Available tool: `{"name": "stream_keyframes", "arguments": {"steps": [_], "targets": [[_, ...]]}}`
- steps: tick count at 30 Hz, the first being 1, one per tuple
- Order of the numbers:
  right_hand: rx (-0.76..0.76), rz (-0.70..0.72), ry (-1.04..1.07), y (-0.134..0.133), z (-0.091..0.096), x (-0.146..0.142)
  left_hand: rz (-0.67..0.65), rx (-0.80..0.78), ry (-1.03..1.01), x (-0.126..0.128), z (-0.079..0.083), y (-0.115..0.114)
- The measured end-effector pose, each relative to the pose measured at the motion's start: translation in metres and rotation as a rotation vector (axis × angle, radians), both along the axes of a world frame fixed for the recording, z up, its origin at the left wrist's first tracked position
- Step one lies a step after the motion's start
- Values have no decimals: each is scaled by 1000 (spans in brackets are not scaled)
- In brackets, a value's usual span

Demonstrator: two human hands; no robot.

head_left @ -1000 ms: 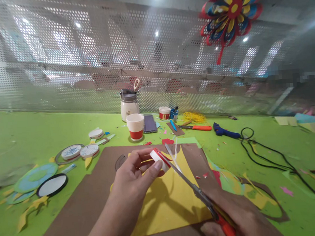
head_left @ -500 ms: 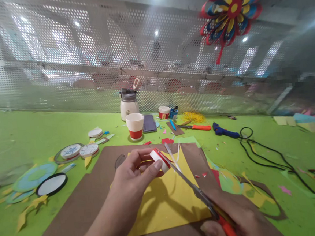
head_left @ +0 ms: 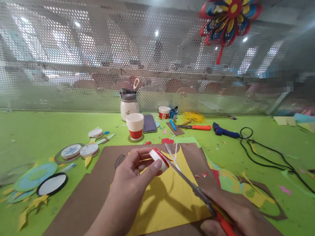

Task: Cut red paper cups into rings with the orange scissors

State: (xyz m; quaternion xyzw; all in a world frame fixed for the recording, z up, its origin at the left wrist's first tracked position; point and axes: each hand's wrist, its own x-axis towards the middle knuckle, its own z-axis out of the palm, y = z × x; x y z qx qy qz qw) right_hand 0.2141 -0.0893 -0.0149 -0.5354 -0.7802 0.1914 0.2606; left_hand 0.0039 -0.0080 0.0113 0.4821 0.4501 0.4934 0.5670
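Note:
My left hand point(head_left: 136, 171) pinches a short white and red round piece point(head_left: 159, 159), which looks like the cut-down base of a paper cup. Orange-handled scissors point(head_left: 189, 184) are gripped in my right hand point(head_left: 234, 214), their blades parted at the edge of that piece. A thin white strip point(head_left: 176, 150) curls up beside the blades. Below both hands lies a yellow sheet point(head_left: 160, 209) on a brown board point(head_left: 79, 202). A white paper cup with a red band point(head_left: 135, 127) stands upright beyond my left hand.
Round paper pieces point(head_left: 70, 151) lie to the left with a black-rimmed white disc point(head_left: 52, 184). Behind are a jug point(head_left: 129, 105), a phone point(head_left: 149, 124) and an orange-handled knife point(head_left: 201, 127). A blue glue gun point(head_left: 225, 131) with a black cord point(head_left: 271, 159) lies right.
The white strip by the scissor blades has shifted slightly left. Both hands stay almost where they were, still holding the round piece and the scissors.

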Motion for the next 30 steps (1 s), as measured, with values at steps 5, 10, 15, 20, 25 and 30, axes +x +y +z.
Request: {"name": "stream_keyframes", "arguments": {"steps": [5,10,15,20,25,30], "targets": [[-71,9,-29,0,0,1,-4,-12,33,-1,-1,1],[-84,-15,-70,0,-2,3,-4,-10,-1,0,0,0],[-120,19,-2,2,1,2,-68,-49,-74,-2,-3,3],[-138,69,194,2,10,0,-157,-97,-130,-6,-3,6],[-54,27,240,-1,7,-2,-148,-85,-138,-4,-3,3],[13,-1,203,1,5,-4,-113,-66,-111,0,-1,0]]}}
